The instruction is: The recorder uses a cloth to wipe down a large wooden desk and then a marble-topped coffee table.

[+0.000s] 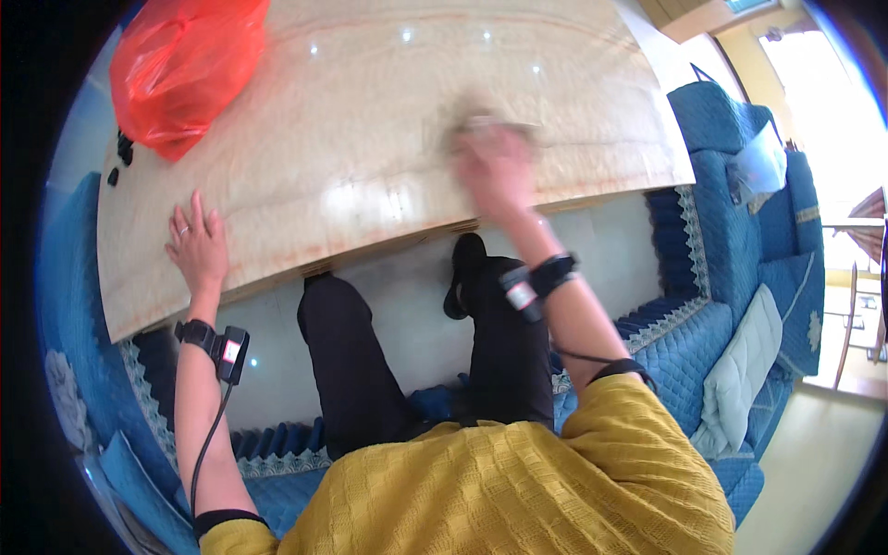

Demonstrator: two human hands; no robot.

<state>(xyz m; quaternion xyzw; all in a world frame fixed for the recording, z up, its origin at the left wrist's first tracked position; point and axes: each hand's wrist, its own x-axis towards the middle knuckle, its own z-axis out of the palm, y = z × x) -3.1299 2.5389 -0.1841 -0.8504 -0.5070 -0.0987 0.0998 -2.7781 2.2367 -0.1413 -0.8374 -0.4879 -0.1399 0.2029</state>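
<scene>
My left hand point(201, 242) lies flat on the pale, stone-patterned tabletop point(305, 139), near its front left edge, with fingers spread and a ring on one of them. It holds nothing. Right of the table's middle, close to the front edge, my right hand point(493, 166) is smeared by motion. Under and around its fingers shows a blurred grey-brown cloth point(470, 113), pressed against the tabletop. The cloth's outline and the exact finger positions are hard to make out.
A red plastic bag point(185, 74) sits at the table's far left, with small black objects point(124, 148) beside it. Blue quilted sofas point(717, 185) flank the table. A pale folded quilt point(740, 370) lies on the right one. My legs point(351, 361) are below the front edge.
</scene>
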